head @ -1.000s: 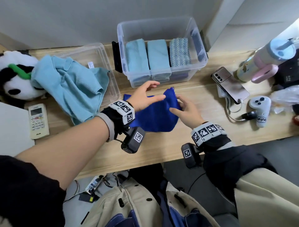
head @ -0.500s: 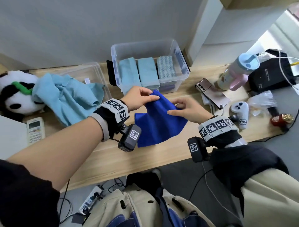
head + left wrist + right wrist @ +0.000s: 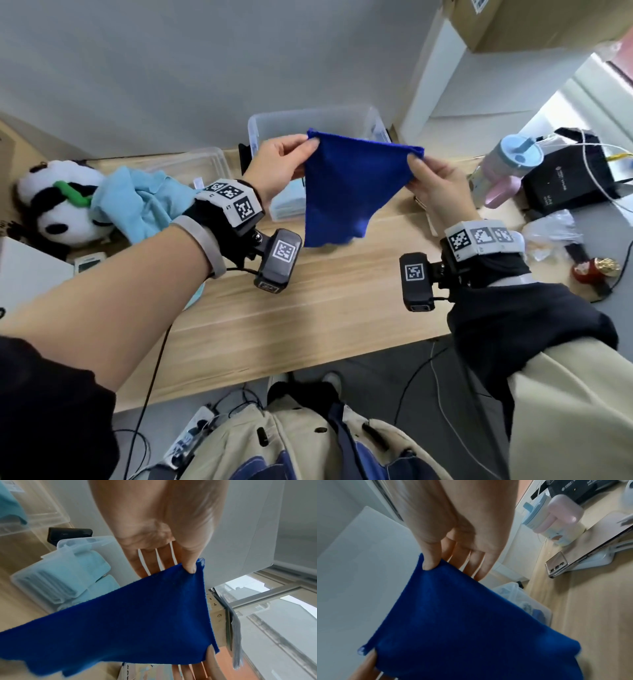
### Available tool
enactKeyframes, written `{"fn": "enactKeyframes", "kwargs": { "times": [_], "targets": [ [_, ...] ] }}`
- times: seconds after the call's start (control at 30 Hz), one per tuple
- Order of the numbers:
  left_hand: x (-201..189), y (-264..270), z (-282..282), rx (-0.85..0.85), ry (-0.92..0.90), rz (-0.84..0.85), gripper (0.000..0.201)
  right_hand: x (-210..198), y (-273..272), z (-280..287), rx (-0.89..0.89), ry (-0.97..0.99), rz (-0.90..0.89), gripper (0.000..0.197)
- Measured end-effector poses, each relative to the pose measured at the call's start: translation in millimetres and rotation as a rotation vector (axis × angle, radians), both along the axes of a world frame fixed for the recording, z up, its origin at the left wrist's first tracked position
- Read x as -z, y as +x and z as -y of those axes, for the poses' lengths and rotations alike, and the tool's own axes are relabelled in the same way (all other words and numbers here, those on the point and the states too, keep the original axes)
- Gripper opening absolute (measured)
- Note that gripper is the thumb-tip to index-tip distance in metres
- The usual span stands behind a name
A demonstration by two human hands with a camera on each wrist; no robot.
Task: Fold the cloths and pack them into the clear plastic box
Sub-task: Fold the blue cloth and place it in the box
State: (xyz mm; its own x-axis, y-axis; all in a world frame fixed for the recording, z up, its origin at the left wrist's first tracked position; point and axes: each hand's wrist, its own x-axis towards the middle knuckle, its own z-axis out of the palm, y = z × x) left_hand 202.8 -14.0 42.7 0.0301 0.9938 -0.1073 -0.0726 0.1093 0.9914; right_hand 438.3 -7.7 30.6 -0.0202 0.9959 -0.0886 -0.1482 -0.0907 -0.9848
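A dark blue cloth (image 3: 346,192) hangs in the air above the wooden table (image 3: 325,301). My left hand (image 3: 284,164) pinches its upper left corner between thumb and fingers. My right hand (image 3: 433,181) pinches the upper right corner. The cloth (image 3: 128,622) is stretched between both hands and droops to a point near the table. Behind it stands the clear plastic box (image 3: 342,118), with folded light blue cloths (image 3: 82,572) inside. The right wrist view shows my thumb on the cloth (image 3: 462,622) edge.
A loose light blue cloth (image 3: 137,202) lies over a clear lid (image 3: 205,164) at left, next to a panda plush (image 3: 58,205). At right stand a pastel bottle (image 3: 507,171), a black box (image 3: 568,181), a phone (image 3: 556,565) and a plastic bag (image 3: 548,233).
Both hands lifted the blue cloth off the table and pulled its top edge taut, well above the box. The head view tilted up.
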Motion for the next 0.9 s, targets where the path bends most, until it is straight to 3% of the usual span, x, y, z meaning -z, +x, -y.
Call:
{"fn": "enactKeyframes", "kwargs": {
  "times": [0.17, 0.2, 0.27, 0.37, 0.47, 0.57, 0.73, 0.9],
  "targets": [
    [14.0, -7.6, 14.1, -0.011, -0.062, 0.067, 0.016, 6.6, -0.7, 13.0, -0.041, -0.030, 0.005, 0.012],
    [24.2, -8.7, 19.6, -0.017, -0.099, 0.065, 0.015, 16.8, 0.6, 17.9, -0.049, -0.063, 0.004, 0.017],
    [49.8, -8.8, 34.8, -0.021, -0.178, 0.058, 0.013, 39.3, 2.6, 32.9, -0.056, -0.135, 0.067, 0.009],
    [92.6, -6.6, 63.9, 0.020, -0.301, 0.029, 0.014, 83.8, 6.5, 60.8, -0.054, -0.273, 0.155, 0.025],
    [124.0, -6.7, 91.5, 0.089, -0.453, -0.016, 0.020, 121.4, 11.6, 86.8, -0.101, -0.409, 0.167, 0.016],
    [145.0, -9.2, 113.5, 0.148, -0.562, -0.046, 0.013, 147.3, 15.0, 106.9, -0.120, -0.566, 0.158, 0.012],
    [164.3, -9.9, 133.7, 0.190, -0.667, -0.110, 0.015, 167.4, 14.6, 129.5, -0.144, -0.746, 0.179, 0.008],
    [176.1, -8.0, 139.1, 0.100, -0.660, -0.155, 0.013, 170.8, 5.7, 135.2, -0.120, -0.700, 0.208, 0.017]
  ]
}}
